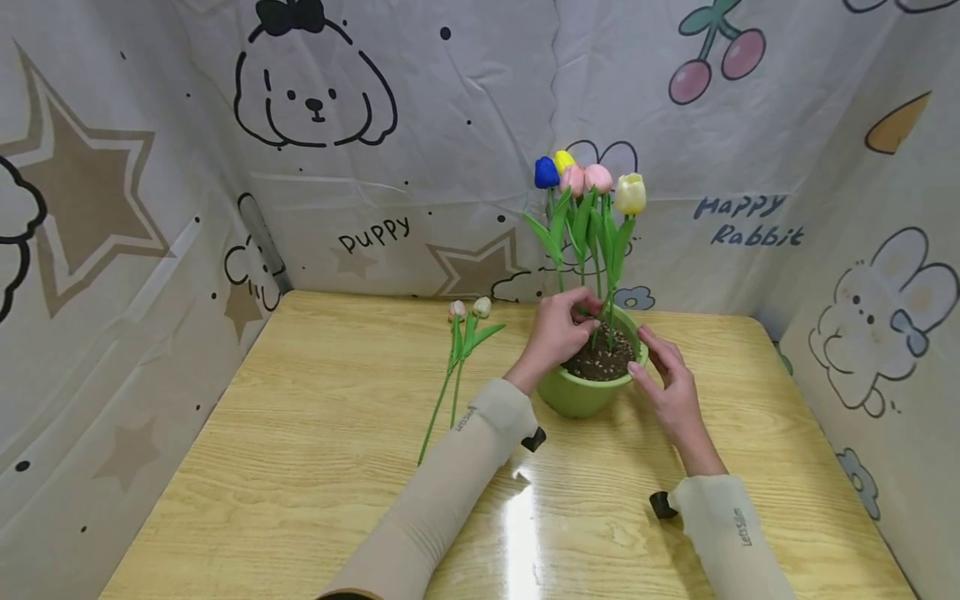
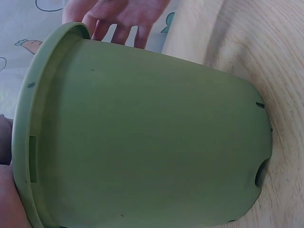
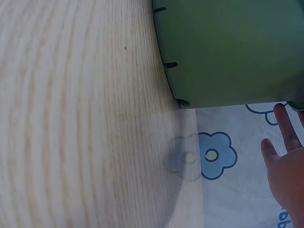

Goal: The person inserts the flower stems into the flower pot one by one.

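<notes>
Left hand (image 1: pixel 557 332) seems to pinch a stem (image 1: pixel 595 340), right hand (image 1: pixel 670 385) loosely spread at pot rim (image 1: pixel 585 384); sideways nudge could tilt neighbouring tulips (image 1: pixel 630 194).

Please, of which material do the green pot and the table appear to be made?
Green pot: probably plastic, satin finish; evenly coloured and smooth, with small notches at the base. Table: wood or wood-look laminate, somewhat glossy; it shows grain and a bright reflection.
</notes>
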Demonstrator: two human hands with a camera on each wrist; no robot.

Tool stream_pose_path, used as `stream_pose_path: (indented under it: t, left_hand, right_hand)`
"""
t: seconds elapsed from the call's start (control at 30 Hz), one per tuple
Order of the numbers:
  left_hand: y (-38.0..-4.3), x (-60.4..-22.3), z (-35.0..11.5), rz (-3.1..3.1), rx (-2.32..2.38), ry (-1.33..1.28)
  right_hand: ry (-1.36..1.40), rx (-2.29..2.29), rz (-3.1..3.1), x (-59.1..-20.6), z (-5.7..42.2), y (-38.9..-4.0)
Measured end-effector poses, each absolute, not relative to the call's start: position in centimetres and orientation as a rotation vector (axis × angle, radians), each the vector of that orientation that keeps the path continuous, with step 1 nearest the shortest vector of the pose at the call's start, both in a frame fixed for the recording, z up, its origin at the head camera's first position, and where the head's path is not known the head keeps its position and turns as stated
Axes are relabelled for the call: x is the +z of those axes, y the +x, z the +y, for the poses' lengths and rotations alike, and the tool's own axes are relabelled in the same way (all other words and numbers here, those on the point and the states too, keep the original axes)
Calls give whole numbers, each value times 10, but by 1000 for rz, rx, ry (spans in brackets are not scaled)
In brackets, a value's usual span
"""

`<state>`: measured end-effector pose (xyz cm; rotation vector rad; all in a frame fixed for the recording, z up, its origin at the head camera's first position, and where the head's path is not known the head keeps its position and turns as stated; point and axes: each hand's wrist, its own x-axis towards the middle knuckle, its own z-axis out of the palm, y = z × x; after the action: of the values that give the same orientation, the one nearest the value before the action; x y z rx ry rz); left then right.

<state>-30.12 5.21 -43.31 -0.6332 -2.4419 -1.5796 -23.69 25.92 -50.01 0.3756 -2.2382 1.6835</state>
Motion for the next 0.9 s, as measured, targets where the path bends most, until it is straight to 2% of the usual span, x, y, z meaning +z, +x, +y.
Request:
stream_pose_path:
  t: [0.9]
  left_hand:
    - [-304, -439, 54, -2285, -1548, -669]
  right_hand:
    - [403, 1677, -2214, -500, 258, -237]
